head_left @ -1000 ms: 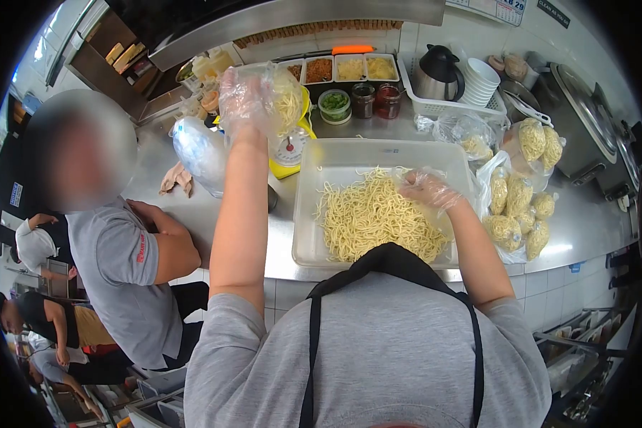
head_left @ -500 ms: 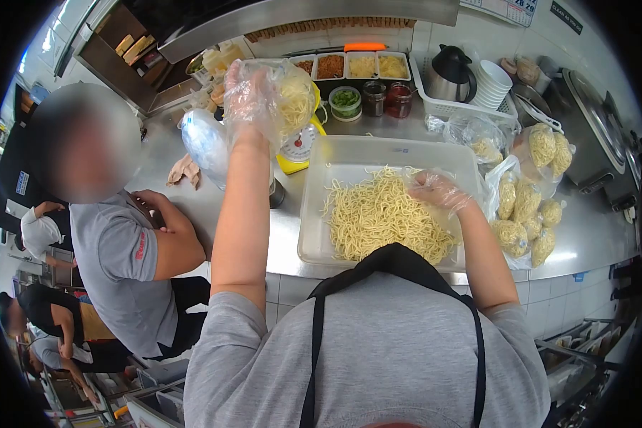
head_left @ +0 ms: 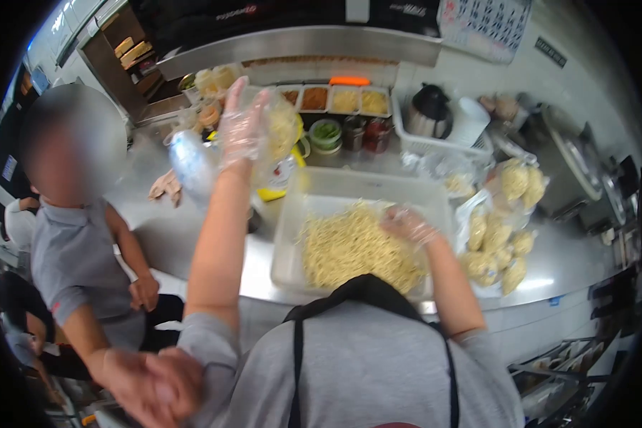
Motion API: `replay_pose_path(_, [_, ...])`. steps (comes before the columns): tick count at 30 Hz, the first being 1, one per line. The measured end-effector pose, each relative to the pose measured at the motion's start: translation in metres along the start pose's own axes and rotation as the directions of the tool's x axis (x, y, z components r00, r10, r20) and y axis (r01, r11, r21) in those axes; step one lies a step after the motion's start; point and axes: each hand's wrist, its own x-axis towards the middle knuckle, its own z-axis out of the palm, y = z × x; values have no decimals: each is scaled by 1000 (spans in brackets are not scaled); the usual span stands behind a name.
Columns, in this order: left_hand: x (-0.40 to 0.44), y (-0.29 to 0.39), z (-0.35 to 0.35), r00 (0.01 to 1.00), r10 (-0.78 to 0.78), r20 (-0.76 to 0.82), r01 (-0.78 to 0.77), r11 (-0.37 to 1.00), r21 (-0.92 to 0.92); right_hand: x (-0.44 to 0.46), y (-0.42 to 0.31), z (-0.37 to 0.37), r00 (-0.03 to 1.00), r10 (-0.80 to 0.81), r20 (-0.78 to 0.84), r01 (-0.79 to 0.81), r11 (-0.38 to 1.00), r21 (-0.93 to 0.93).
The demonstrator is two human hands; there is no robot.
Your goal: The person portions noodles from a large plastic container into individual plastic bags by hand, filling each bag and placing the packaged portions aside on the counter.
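Note:
My left hand [head_left: 241,132], in a clear plastic glove, is raised at the yellow scale [head_left: 272,192]. It grips a clear bag of noodles [head_left: 282,130], two fingers pointing up along the bag's edge. My right hand [head_left: 406,224], also gloved, is at the upper right of the heap of yellow noodles [head_left: 357,250]. Its fingers curl down into the strands, and the fingertips are partly hidden. The noodles lie in a wide translucent tub [head_left: 435,192] on the steel counter.
Filled noodle bags [head_left: 493,239] lie right of the tub. Behind it are topping trays [head_left: 346,100], a bowl of chopped greens [head_left: 326,134], sauce jars [head_left: 376,134] and a white basket [head_left: 435,140]. A co-worker's blurred hand [head_left: 157,389] is close to my left sleeve.
The view has tilted up and shifted. The co-worker's folded arms have come apart, one hand reaching toward my left sleeve. My hands stay at the bag and the noodles.

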Motion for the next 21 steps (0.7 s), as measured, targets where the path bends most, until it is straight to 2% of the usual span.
replay_pose_path(2, [-6, 32, -5, 965, -260, 33, 254, 959, 125, -11, -12, -7, 998, 21, 54, -19, 999, -36])
replay_pose_path(3, [-1, 23, -9, 961, -270, 64, 264, 961, 80, -11, -29, -15, 999, 11, 40, -8, 998, -59])
replay_pose_path(4, [8, 12, -15, 967, -250, 54, 245, 967, 75, -5, -30, -16, 1000, -7, 27, 9, 998, -67])
replay_pose_path(6, [21, -9, -18, 980, -39, 194, -41, 919, 393, -10, -20, -13, 996, -87, 24, 88, 996, -27])
replay_pose_path(7, [30, -6, -8, 968, -145, 204, 39, 893, 449, -11, -18, -18, 995, -96, -22, 96, 995, -5])
replay_pose_path(8, [35, -10, 2, 968, -121, 221, 1, 878, 479, -14, -24, -18, 999, -37, 18, 38, 999, -29])
replay_pose_path(9, [35, -18, 7, 969, -82, 234, -82, 784, 615, -12, -32, -18, 997, 6, 78, -1, 998, -65])
replay_pose_path(10, [32, -16, -2, 973, -55, 225, -135, 657, 742, -8, -36, -21, 994, -53, 93, 58, 997, -44])
replay_pose_path(11, [28, 2, -8, 981, -53, 188, -116, 617, 778, -7, -32, -25, 986, -128, 103, 138, 986, -98])
replay_pose_path(12, [23, 22, -5, 973, -158, 169, -51, 566, 823, -10, -32, -22, 977, -180, 116, 196, 970, -144])
replay_pose_path(13, [20, 27, 1, 948, -274, 159, 6, 518, 855, -13, -34, -18, 972, -187, 139, 203, 973, -113])
replay_pose_path(14, [29, 11, -6, 936, -209, 281, -132, 532, 836, -14, -30, -20, 974, -209, 88, 216, 973, -76])
replay_pose_path(15, [23, 21, -6, 943, -211, 256, -90, 581, 809, -18, -27, -18, 972, -227, 53, 229, 972, -45])
replay_pose_path(17, [10, 42, -7, 955, -214, 206, -8, 674, 739, -27, -41, -28, 980, -173, 101, 170, 985, 35])
replay_pose_path(18, [-1, 56, -6, 959, -93, 268, -182, 525, 832, -26, -49, -31, 987, -133, 90, 124, 988, 95])
replay_pose_path(20, [-15, 51, -11, 945, -3, 328, -307, 342, 888, -22, -49, -31, 979, -136, 151, 132, 991, 36])
replay_pose_path(21, [-22, 47, -12, 936, 205, 286, -342, 336, 877, -19, -48, -31, 976, -136, 171, 138, 990, -5])
